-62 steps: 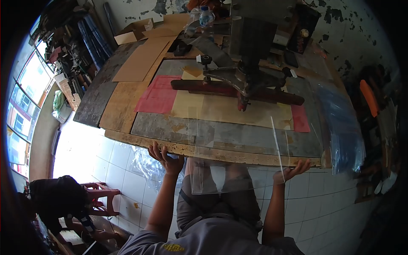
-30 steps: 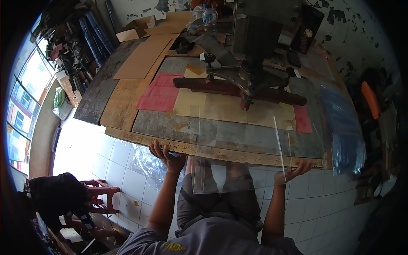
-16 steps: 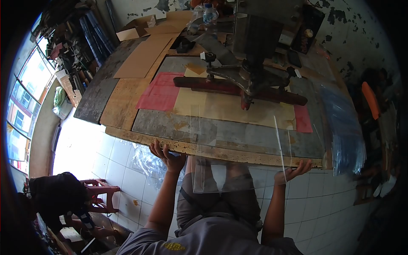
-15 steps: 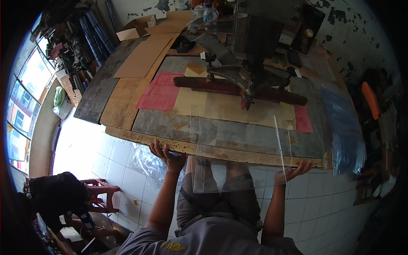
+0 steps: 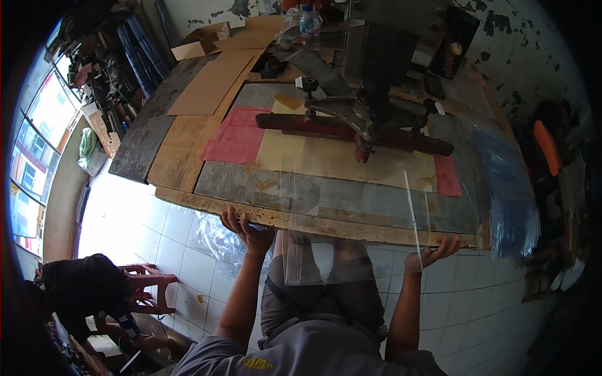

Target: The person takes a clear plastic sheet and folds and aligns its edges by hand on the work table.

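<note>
My left hand rests at the table's wooden front edge, fingers apart against it. Near the right end of that edge is my right hand, its fingers spread and touching the wood. A clear plastic sheet hangs over the edge between my hands, partly on the table; neither hand grips it. Behind it, a machine head with a dark red bar sits over a yellow sheet and pink sheets on a grey plate.
Clear plastic sheets hang over the right side. Brown cardboard, a box and a water bottle are farther back. At lower left, another person bends beside a red stool. Crumpled plastic lies below the table.
My hands have stayed at the table edge. The view has shifted slightly since the earliest frame. The other person at lower left has moved a little.
</note>
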Demonstrator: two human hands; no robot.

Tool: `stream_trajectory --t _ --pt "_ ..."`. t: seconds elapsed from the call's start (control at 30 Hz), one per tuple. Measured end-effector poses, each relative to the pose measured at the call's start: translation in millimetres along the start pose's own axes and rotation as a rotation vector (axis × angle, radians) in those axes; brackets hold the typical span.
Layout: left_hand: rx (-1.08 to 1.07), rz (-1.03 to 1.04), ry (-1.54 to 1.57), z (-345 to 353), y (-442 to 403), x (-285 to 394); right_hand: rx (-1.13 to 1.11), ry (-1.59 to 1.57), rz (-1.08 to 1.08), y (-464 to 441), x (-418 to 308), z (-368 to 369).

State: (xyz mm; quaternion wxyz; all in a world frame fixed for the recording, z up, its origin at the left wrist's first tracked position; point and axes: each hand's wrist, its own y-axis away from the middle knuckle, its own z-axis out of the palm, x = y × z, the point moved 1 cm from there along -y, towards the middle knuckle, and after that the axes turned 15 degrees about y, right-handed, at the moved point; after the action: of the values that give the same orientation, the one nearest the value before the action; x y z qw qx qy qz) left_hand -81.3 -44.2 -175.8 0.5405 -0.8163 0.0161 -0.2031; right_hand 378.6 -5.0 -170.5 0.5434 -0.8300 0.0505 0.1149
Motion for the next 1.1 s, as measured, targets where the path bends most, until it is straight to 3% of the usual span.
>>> stream_trajectory --t 1.1 --pt "-0.01 0.011 0.006 -5.4 -3.2 2.8 -0.035 -0.021 0.032 -3.0 -4.3 -4.2"
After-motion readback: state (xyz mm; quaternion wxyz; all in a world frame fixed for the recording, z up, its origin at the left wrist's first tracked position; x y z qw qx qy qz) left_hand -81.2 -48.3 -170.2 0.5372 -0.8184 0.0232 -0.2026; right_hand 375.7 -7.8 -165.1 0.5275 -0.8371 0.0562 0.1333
